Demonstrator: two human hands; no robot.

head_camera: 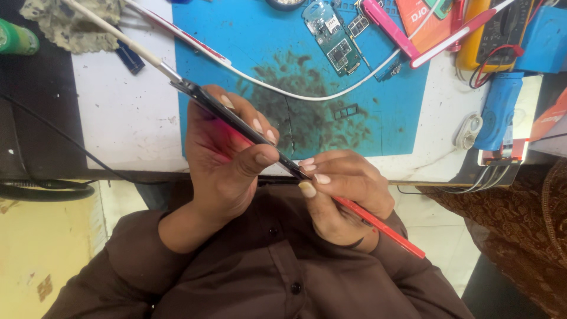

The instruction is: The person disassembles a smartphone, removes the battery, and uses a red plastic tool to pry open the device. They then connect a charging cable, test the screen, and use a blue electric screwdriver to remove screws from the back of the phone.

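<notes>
A person's left hand [227, 150] closes its grip on a thin dark phone [236, 121] seen edge-on, just off the bench's [127, 115] near edge. The right hand [342, 195] pinches a red tool [378, 227] against the phone's lower end. A circuit board [332, 38] lies on the blue mat [254, 41].

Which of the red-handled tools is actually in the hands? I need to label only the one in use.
The red tool gripped in the right hand, its tip meeting the dark phone that the left hand holds. The pink tool and red-white one lie untouched on the blue mat.
</notes>
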